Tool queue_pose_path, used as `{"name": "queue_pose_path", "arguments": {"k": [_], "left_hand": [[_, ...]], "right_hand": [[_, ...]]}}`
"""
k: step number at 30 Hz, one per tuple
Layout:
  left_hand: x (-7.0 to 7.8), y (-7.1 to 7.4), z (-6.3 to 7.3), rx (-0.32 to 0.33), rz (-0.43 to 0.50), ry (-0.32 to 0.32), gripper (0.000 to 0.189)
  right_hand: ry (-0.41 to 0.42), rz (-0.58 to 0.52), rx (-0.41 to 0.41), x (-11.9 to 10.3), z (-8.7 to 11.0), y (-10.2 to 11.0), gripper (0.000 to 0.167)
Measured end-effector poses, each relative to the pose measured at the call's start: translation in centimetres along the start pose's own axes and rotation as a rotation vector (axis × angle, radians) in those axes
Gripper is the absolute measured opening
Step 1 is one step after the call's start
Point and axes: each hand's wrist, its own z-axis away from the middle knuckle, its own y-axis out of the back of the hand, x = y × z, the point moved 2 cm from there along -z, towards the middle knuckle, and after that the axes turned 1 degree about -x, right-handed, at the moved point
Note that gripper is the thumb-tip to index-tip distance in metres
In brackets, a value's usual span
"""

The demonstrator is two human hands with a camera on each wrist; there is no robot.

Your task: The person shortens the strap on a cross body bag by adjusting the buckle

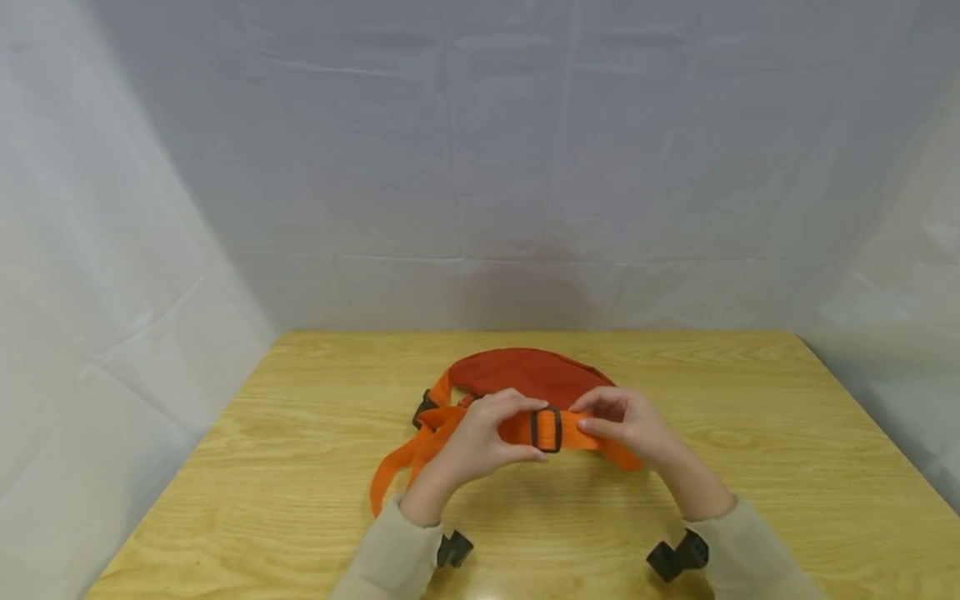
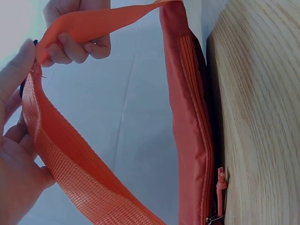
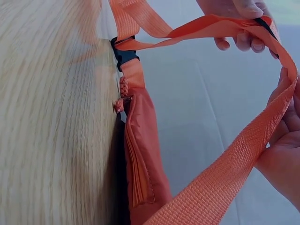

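A red waist bag (image 1: 525, 371) with an orange strap (image 1: 581, 435) lies on the table, its zipper side toward the person. My left hand (image 1: 476, 437) holds the black strap slider (image 1: 557, 431) at its top and bottom edges, thumb below and index finger above. Just right of the slider, my right hand (image 1: 633, 427) pinches the strap between thumb and fingers. Both hands keep this stretch of strap raised in front of the bag. In the right wrist view, a black clip buckle (image 3: 125, 54) joins the webbing to the bag's end.
The wooden table (image 1: 300, 467) carries the bag near its far middle. Loose strap (image 1: 386, 479) loops down left of the left hand. White sheeting (image 1: 487, 167) hangs behind and at both sides. Black wrist devices (image 1: 678, 557) sit at the sleeves.
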Motion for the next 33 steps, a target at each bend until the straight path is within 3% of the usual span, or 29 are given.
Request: {"name": "queue_pose_path", "arguments": {"k": [21,33], "left_hand": [[0.41,-0.15,-0.31,-0.018,-0.003,0.048,0.051],[0.56,-0.24,-0.58,-0.026,-0.082,0.041,0.050]], "right_hand": [[-0.072,0.008,0.011,0.17,-0.54,-0.47,0.015],[-0.200,-0.086,0.015,0.19,-0.76,-0.67,0.028]]}}
